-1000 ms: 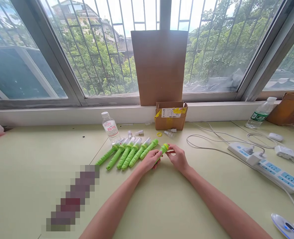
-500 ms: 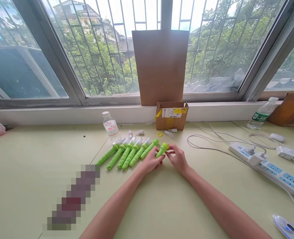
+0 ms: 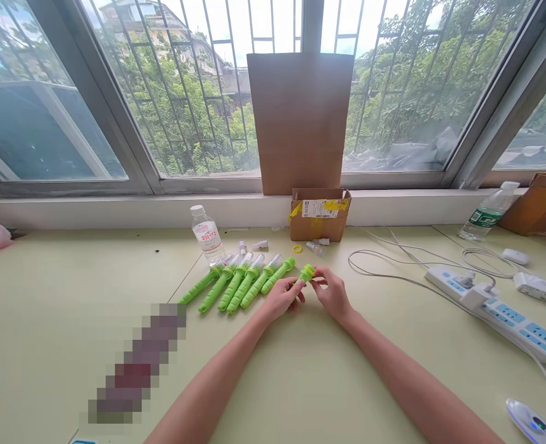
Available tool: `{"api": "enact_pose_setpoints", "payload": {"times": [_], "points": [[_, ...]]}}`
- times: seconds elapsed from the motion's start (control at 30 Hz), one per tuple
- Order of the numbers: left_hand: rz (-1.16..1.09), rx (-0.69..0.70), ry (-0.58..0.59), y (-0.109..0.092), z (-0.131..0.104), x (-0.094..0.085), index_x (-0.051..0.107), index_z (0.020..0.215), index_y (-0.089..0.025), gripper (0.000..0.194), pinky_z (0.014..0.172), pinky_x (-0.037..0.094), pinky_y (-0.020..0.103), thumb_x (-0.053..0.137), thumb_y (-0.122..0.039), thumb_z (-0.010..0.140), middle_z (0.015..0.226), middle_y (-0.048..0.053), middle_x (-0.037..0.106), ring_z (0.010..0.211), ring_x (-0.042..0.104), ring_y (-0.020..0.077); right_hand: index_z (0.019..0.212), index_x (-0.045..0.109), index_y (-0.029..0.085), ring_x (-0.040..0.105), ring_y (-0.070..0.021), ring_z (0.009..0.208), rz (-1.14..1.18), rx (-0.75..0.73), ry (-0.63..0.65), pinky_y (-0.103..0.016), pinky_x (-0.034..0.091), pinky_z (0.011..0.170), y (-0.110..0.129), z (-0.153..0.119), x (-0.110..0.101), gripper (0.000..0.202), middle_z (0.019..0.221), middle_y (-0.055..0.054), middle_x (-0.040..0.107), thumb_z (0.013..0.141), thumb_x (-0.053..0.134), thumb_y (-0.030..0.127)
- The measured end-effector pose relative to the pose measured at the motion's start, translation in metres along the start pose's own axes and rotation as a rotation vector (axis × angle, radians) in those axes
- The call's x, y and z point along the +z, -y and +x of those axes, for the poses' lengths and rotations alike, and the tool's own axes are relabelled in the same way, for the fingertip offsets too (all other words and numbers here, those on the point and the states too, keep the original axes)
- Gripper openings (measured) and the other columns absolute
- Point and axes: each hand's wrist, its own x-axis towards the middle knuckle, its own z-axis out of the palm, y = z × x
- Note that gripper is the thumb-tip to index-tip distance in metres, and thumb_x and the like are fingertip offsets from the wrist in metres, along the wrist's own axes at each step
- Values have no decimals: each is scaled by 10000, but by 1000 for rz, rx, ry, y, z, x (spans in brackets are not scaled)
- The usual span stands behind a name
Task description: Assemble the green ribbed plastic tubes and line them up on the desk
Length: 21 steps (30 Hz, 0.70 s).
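Observation:
My left hand [image 3: 283, 297] is closed around a green plastic tube [image 3: 306, 273], whose threaded end points up and away from me. A yellow band shows around the neck of that end. The fingers of my right hand [image 3: 332, 293] pinch at the neck from the right; the exact contact is partly hidden. Left of my hands lies a row of several ribbed green tubes [image 3: 234, 287], most with clear caps on their far ends. The nearest one in the row [image 3: 278, 275] has a bare threaded end.
Behind my hands lie a loose yellow ring [image 3: 297, 249], a clear cap [image 3: 316, 248] and small white-ended pieces [image 3: 260, 245]. A water bottle [image 3: 207, 237] stands behind the row; a small cardboard box [image 3: 320, 223] sits by the window. A power strip [image 3: 499, 312] with cables lies right.
My left hand has shifted slightly and covers more of the green tube's body. The tube's threaded end has turned a little. My right fingers stay at its neck.

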Motion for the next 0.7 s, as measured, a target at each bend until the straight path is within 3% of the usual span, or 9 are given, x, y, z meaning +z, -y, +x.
{"api": "enact_pose_setpoints", "payload": {"times": [0.27,0.5,0.6,0.7], "points": [[4,-14,-39,3,0,0,489,913,-209,387,338,285,203,531,-572,784,523,-66,527,329,396,73,943,585,213,666,-180,786,-2,-12,5,-352,610,664,-2,0,0,156,941,-61,686,842,551,326],[-44,-29,-70,1,-1,1,454,802,-194,394,348,339,201,546,-576,768,692,15,660,372,506,91,973,584,217,665,-179,777,-21,-25,10,-352,610,664,-2,-1,0,163,896,-47,679,836,540,292],[-59,-18,-47,0,0,1,499,784,-175,399,395,394,211,524,-573,784,737,28,661,415,542,92,985,568,223,655,-177,799,-26,-24,24,-350,609,667,-3,-1,0,170,923,-46,668,823,529,259],[-52,-4,-25,0,1,1,531,790,-169,414,380,369,206,478,-579,806,697,10,628,410,521,81,983,557,223,648,-175,813,-14,-23,32,-346,610,664,-3,-1,1,173,954,-50,660,814,524,247]]}}
